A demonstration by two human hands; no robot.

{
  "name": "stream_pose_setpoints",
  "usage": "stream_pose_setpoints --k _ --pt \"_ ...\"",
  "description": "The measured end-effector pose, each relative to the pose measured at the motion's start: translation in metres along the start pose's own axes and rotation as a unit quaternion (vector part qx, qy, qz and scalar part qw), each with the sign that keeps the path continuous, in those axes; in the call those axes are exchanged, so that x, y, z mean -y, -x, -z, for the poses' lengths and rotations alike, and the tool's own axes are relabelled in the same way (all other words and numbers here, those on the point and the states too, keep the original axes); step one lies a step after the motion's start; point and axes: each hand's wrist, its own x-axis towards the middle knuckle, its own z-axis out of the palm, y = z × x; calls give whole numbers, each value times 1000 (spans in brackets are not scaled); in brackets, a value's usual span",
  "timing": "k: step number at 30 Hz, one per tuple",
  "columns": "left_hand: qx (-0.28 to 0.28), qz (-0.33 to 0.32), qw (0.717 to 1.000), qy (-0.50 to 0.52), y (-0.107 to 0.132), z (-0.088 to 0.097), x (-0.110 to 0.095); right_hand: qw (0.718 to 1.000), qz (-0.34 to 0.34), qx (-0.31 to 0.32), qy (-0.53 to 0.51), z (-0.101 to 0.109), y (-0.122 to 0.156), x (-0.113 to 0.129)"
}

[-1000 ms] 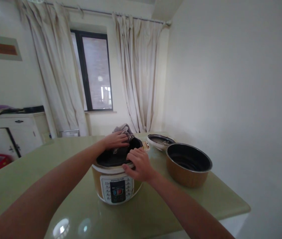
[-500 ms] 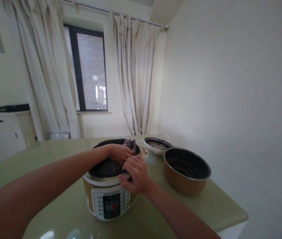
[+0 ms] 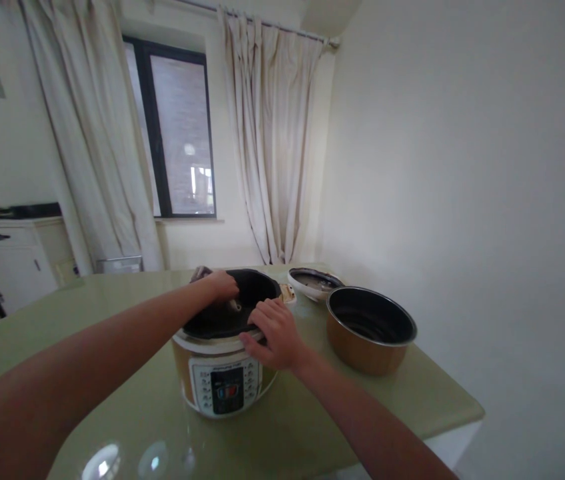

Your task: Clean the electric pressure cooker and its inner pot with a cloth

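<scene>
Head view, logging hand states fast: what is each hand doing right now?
Left hand: closed on the grey cloth inside the cooker.
Right hand: open, resting on the cooker's front rim.

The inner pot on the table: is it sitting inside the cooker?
No, the inner pot stands on the table beside the cooker, apart from it.

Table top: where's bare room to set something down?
Free: the wide stretch of the table left of the cooker, and the front strip between cooker and near edge. Crowded: the far right corner, where the lid and inner pot sit; left hand with cloth and right hand occupy the cooker's rim.
</scene>
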Motion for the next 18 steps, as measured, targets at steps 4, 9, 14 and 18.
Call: stream_pose_setpoints --k 4,9,14,18 --pt "64 68 995 34 24 10 -3 999 -6 38 -5 8 -4 1" --pt "171 119 959 192 66 32 -17 997 1 71 -14 19 -10 3" --pt "44 22 956 288 69 40 -39 997 14 70 -16 18 -9 2" --pt "-78 22 960 267 34 28 -55 999 17 45 -18 16 -6 2"
